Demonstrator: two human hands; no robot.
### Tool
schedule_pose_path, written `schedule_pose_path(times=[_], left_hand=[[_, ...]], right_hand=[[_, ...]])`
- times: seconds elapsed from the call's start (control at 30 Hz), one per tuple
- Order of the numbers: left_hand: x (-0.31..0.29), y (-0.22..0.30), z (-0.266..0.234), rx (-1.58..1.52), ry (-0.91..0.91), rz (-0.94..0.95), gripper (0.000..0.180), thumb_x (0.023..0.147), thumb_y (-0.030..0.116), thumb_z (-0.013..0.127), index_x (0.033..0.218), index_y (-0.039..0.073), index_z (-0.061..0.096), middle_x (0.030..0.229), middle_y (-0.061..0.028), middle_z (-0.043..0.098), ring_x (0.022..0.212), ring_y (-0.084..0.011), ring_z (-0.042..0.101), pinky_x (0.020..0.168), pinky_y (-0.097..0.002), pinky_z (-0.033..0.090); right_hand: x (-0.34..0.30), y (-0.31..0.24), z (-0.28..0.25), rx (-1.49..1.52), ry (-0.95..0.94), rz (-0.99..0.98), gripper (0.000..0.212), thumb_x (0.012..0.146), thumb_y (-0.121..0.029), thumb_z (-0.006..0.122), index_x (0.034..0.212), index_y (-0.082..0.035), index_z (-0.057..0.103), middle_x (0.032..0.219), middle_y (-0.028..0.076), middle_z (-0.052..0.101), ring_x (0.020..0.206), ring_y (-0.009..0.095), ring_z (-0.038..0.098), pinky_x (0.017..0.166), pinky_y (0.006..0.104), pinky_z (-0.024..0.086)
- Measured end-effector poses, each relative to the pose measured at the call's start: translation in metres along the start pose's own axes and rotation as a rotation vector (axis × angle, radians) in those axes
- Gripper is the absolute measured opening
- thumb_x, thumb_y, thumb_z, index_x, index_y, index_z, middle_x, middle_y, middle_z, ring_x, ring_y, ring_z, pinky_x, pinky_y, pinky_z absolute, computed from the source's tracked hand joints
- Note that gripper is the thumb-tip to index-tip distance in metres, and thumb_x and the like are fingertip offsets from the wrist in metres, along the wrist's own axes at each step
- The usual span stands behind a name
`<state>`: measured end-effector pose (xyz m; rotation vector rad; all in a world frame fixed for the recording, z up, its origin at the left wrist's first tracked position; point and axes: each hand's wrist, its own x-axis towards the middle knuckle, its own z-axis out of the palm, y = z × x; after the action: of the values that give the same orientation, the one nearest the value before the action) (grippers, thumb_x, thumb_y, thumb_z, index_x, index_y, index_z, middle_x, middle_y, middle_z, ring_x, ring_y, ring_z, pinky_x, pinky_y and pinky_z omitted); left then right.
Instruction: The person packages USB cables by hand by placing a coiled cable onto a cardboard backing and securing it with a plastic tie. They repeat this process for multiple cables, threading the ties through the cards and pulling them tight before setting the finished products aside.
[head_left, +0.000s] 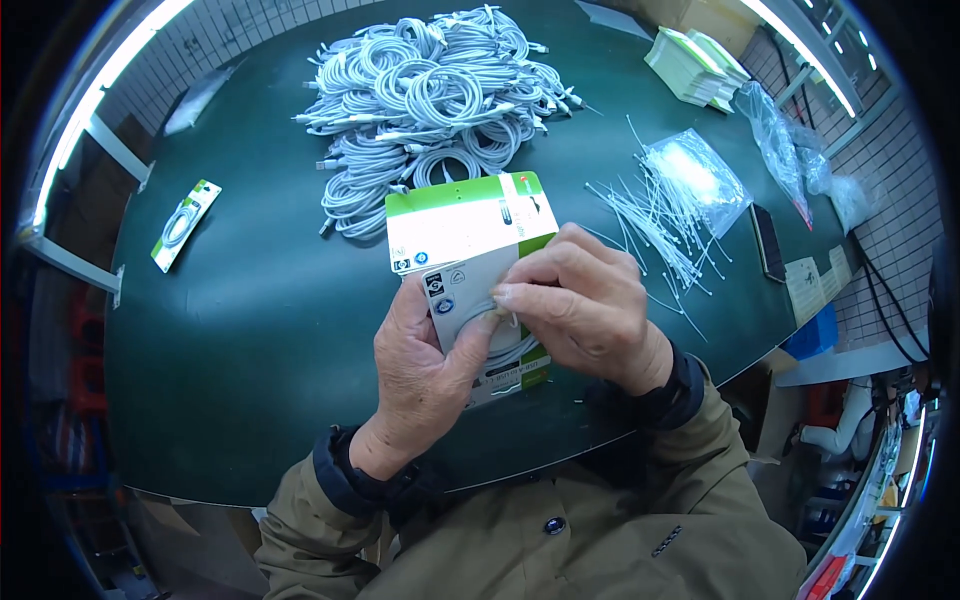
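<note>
My left hand (425, 375) is closed on a printed white-and-green cardboard card (465, 283), its thumb pressing a coiled white cable (513, 352) against the front. Over the same spot, my right hand (590, 305) pinches with thumb and fingertips at the upper part of the coil. What lies between those fingertips is small and mostly hidden; a short white loop shows just below them. Just beyond the held card lie more white-and-green cards (455, 215). A large heap of coiled white cables (430, 95) covers the far middle of the dark green table (240, 350).
White cable ties (665, 225) lie loose at the right beside a clear plastic bag (700, 170). A phone (767, 243) rests near the right edge. Stacked cards (695, 68) stand far right. One card with a coiled cable (185, 226) lies at the left.
</note>
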<state>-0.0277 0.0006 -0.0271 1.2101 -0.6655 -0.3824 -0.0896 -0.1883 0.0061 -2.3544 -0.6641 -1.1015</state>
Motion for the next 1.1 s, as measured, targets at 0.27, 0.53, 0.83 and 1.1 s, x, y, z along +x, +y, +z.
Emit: schedule_pose_path(times=[0.27,0.53,0.83,1.1], left_hand=[[0.005,0.005,-0.004,-0.039,0.002,-0.039,0.038,0.094,0.0,0.067,0.129,-0.005,0.051,0.121,-0.0152,0.067,0.106,-0.0178,0.068,0.092,-0.0315,0.057],[0.003,0.013,-0.003,-0.119,-0.102,-0.069,0.044,0.092,-0.002,0.069,0.132,-0.006,0.05,0.122,-0.0169,0.067,0.11,-0.0196,0.068,0.096,-0.032,0.056],[-0.001,0.009,-0.002,-0.027,-0.141,-0.029,0.046,0.092,-0.003,0.07,0.133,-0.005,0.049,0.122,-0.0165,0.066,0.111,-0.0196,0.067,0.096,-0.0322,0.056],[-0.002,0.008,0.001,-0.066,-0.126,-0.029,0.045,0.09,-0.006,0.071,0.13,-0.004,0.05,0.12,-0.0152,0.066,0.109,-0.0187,0.067,0.095,-0.0318,0.056]], right_hand=[[0.002,0.001,-0.002,0.224,0.067,0.182,0.027,0.08,0.002,0.077,0.106,-0.006,0.074,0.089,0.006,0.069,0.073,0.015,0.064,0.06,0.0275,0.053],[-0.008,0.023,-0.005,0.849,0.042,1.033,0.016,0.093,-0.008,0.072,0.107,0.001,0.071,0.096,0.005,0.071,0.082,0.008,0.064,0.072,0.0235,0.054],[-0.021,0.022,0.005,1.455,-0.13,1.063,0.024,0.089,-0.021,0.08,0.097,-0.002,0.068,0.094,0.001,0.071,0.084,0.007,0.065,0.077,0.0208,0.054],[-0.023,0.024,0.008,1.402,-0.124,0.978,0.025,0.087,-0.023,0.08,0.096,-0.004,0.068,0.088,-0.001,0.068,0.078,0.005,0.063,0.072,0.0195,0.052]])
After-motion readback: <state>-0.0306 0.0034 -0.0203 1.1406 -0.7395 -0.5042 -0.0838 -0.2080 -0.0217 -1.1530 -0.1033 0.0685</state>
